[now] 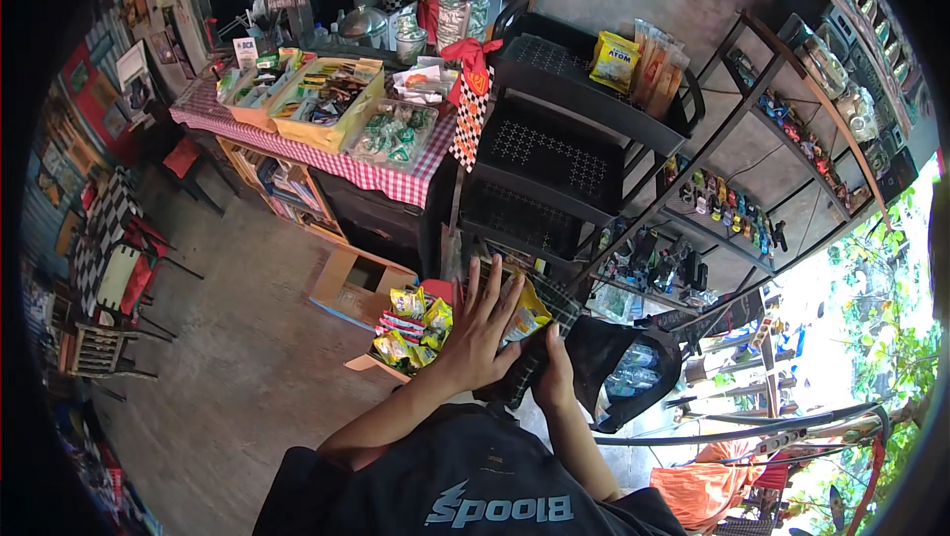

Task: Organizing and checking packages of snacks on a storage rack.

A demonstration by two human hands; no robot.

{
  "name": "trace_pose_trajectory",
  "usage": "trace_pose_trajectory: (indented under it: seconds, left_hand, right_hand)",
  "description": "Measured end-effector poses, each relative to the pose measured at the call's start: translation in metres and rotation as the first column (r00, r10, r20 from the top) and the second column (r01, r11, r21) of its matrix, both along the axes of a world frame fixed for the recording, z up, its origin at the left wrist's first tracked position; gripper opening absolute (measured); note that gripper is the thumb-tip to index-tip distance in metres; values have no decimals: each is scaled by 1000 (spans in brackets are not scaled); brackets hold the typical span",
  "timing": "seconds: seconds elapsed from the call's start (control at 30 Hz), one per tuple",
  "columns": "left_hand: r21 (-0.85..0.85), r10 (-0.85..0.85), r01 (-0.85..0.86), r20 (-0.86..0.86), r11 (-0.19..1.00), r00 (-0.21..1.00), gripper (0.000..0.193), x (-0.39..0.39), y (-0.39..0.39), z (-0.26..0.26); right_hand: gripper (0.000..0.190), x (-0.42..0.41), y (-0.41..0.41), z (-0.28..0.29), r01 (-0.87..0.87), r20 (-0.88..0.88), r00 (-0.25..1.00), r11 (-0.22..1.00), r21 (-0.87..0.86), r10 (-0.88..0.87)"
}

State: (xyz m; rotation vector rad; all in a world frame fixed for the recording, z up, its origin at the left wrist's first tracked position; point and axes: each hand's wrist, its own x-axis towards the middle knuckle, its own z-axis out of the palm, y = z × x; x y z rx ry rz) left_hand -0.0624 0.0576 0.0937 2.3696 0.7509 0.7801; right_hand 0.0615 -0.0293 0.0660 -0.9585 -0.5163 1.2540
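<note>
My left hand (pixel 482 328) lies with its fingers spread over a yellow snack packet (pixel 529 313), its palm hiding part of it. Close on the packet's other side is my right hand (pixel 555 373), thumb up, beside a dark checked cloth (pixel 562 304). Which hand bears the packet's weight cannot be told. Below my left hand's side, an open cardboard box holds yellow snack packets (pixel 407 304) and red ones. Ahead, a black tiered cart (pixel 549 157) carries a yellow packet (pixel 614 61) and clear packs of long snacks on its top tray.
An empty-looking cardboard box (pixel 334 280) lies on the floor by a bookshelf (pixel 286 180). A counter with a red checked tablecloth (pixel 401 183) holds sachet trays. To the right stand a metal rack (pixel 712 231) and a black bag (pixel 594 358) with plastic bottles.
</note>
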Motion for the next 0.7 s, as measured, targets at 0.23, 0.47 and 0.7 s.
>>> trace_pose_trajectory:
  seconds: [0.23, 0.47, 0.7]
  left_hand:
    - [14, -93, 93, -12, 996, 996, 68, 12, 8, -12]
    - [-532, 106, 121, 376, 838, 921, 48, 42, 2, -31]
    - [-814, 463, 579, 535, 56, 707, 42, 34, -6, -52]
  right_hand:
    - [48, 17, 4, 11, 64, 149, 987, 998, 6, -64]
    - [56, 14, -1, 18, 97, 798, 575, 984, 151, -179]
    - [69, 19, 0, 50, -208, 985, -82, 969, 130, -150]
